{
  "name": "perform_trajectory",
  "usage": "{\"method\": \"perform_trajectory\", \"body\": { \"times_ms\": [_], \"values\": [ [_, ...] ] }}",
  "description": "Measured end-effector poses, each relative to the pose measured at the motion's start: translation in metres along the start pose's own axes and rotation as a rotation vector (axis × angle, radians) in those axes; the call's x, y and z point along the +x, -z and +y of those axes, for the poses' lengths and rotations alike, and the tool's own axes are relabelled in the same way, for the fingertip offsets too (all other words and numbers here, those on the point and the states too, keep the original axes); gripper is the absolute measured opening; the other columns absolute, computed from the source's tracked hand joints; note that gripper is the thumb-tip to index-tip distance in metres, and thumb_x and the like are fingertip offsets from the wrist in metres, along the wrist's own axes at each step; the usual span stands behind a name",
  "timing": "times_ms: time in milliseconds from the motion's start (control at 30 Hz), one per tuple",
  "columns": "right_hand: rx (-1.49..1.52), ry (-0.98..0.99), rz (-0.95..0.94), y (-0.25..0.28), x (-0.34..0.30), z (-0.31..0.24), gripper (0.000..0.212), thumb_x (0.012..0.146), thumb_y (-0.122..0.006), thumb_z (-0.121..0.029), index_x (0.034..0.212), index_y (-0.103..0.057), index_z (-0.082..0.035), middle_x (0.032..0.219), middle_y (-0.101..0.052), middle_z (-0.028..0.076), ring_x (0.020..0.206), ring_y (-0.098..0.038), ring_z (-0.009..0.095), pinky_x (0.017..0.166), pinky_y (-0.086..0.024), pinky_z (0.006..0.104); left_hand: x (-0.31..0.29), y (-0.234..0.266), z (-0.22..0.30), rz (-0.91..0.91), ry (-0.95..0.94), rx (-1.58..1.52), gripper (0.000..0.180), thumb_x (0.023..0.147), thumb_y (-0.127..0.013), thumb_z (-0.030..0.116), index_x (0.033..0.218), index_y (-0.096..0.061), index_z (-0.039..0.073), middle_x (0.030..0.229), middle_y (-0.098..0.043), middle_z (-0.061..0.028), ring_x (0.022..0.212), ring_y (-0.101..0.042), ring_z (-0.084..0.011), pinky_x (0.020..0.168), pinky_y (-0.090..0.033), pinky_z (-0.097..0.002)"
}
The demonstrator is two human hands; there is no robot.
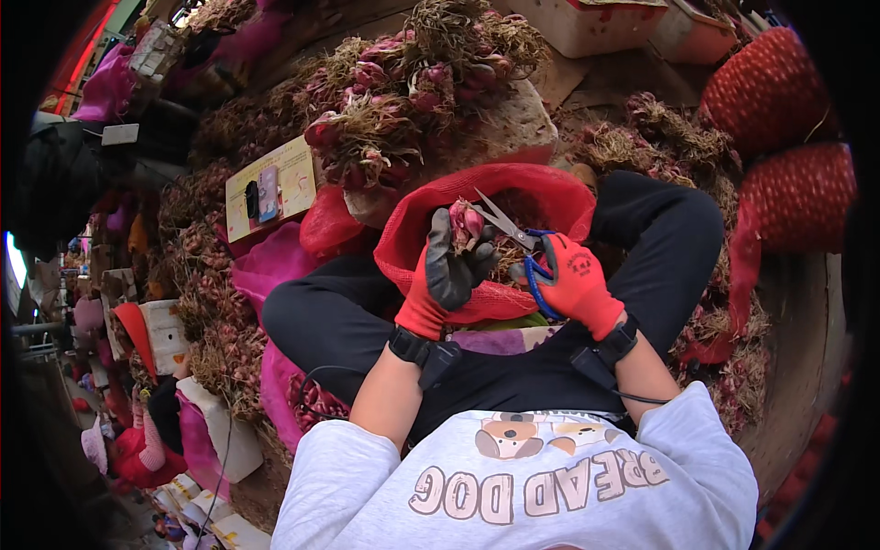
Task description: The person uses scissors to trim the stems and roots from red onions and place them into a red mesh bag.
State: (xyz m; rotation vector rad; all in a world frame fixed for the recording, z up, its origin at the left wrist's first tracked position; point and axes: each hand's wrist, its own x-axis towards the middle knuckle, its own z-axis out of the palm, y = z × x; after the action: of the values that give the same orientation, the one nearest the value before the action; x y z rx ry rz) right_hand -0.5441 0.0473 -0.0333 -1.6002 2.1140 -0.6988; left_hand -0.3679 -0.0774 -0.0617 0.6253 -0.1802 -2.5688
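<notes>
My left hand (446, 273), in a red glove with a dark grey palm, grips a small bunch of pinkish-purple shallots (466, 226). In a matching glove, my right hand (577, 280) is closed round the blue handles of a pair of scissors (502, 221). Their metal blades are parted and point up and left, beside the shallots. Both hands are over the mouth of a red mesh bag (400, 223) between my bent legs. Dry stalks and roots show inside the bag, partly hidden by my hands.
Bundled shallots (429, 90) are heaped on a worn foam block (518, 133) ahead. On the left, a phone (268, 193) lies on a yellowish box (298, 179). More shallots (215, 293) lie on both sides. Filled red mesh sacks (796, 197) stand right; white foam boxes (596, 27) stand behind.
</notes>
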Motion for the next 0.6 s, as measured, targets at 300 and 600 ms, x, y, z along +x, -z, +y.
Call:
{"method": "perform_trajectory", "body": {
  "times_ms": [300, 600],
  "values": [
    [-0.055, 0.056, -0.012, 0.012, -0.005, 0.000, 0.036, 0.078, -0.067, -0.040, 0.096, -0.061, -0.009, 0.076, -0.062, 0.008, 0.072, -0.062, 0.029, 0.063, -0.048, 0.0382, -0.009, -0.011, 0.000, -0.031, -0.062, 0.304, 0.046, 0.093, -0.046, 0.052, 0.112, -0.052, 0.010, 0.090, -0.058, -0.0019, 0.076, -0.057, -0.0151, 0.073, -0.050, -0.0329],
    [0.285, -0.008, -0.051, 0.002, -0.008, 0.004, 0.035, 0.078, -0.069, -0.039, 0.092, -0.062, -0.008, 0.078, -0.065, 0.012, 0.074, -0.064, 0.030, 0.063, -0.048, 0.0382, 0.001, 0.010, 0.004, -0.212, -0.029, 0.135, 0.046, 0.094, -0.049, 0.042, 0.129, -0.042, 0.013, 0.105, -0.058, -0.0082, 0.084, -0.060, -0.0199, 0.081, -0.053, -0.0375]
  ]
}}
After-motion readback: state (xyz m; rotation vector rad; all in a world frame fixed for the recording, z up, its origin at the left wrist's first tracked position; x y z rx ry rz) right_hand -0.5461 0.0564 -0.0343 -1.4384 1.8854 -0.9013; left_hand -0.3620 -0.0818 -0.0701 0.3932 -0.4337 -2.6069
